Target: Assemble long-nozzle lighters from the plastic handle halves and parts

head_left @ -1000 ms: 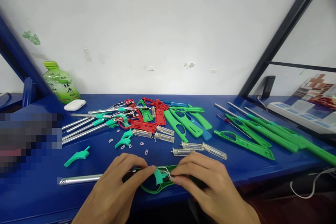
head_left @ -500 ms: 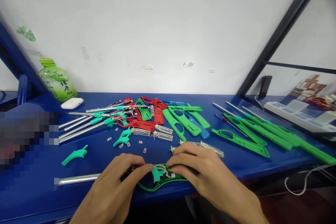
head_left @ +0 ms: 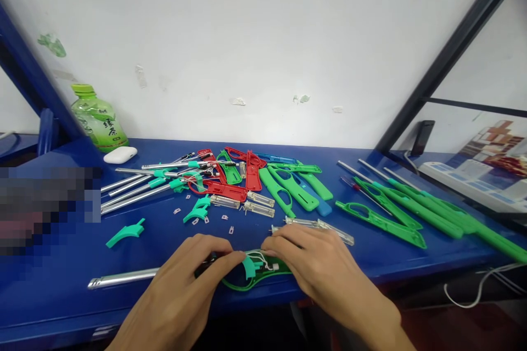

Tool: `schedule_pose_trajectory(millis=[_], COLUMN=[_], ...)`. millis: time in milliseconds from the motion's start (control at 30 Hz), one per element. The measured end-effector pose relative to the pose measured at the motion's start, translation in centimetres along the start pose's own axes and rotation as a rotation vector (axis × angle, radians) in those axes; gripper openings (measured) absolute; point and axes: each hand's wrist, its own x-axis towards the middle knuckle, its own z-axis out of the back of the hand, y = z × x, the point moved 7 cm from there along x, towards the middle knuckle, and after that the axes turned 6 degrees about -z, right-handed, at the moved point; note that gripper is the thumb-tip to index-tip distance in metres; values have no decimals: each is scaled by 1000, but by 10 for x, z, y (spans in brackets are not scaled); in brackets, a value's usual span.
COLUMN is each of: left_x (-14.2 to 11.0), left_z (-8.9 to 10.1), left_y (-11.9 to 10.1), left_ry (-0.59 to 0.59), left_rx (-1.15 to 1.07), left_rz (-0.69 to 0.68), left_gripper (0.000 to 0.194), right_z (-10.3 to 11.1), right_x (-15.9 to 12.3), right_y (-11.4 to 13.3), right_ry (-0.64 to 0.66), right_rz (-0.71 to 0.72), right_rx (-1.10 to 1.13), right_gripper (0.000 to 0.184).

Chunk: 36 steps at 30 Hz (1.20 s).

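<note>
Two dark Chinese characters, "绿茶" ("green tea"), are running one above the other down the pale green label (head_left: 110, 127) of a green bottle (head_left: 91, 115) that is standing at the far left of the desk (head_left: 74, 269), near the wall (head_left: 247, 38). Smaller print is showing around them on the same bottle, along with dark marks on its left side, all appearing too small or blurred to read.

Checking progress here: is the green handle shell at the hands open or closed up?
Open: white wires and the teal trigger lie exposed in the green handle shell, between the left hand and right hand.
</note>
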Motion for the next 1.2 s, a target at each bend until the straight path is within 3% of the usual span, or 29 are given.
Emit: schedule_pose_trajectory(millis=[233, 400, 600, 700, 900, 1200], left_x=[9, 11, 13, 16, 18, 16], left_z=[7, 7, 8, 10, 12, 9], left_y=[-7, -6, -6, -7, -6, -7], left_ry=[-39, -35, -28, -51, -61, 42], left_rx=[11, -2, -7, -19, -1, 32], left_rz=[-3, -5, 18, 21, 26, -44], left_gripper=[39, 38, 38, 38, 38, 48], right_z=[3, -1, 10, 12, 5, 2], right_x=[8, 8, -5, -13, -19, -16], right_y=[1, -1, -5, -3, -4, -5], right_ry=[-140, -140, -121, -92, -163, -134], right_rz=[-42, -71, -175, -166, -137, -233], right_rx=[10, 62, 255, 364, 424, 471], right_gripper=[16, 16, 13, 8, 6, 6])
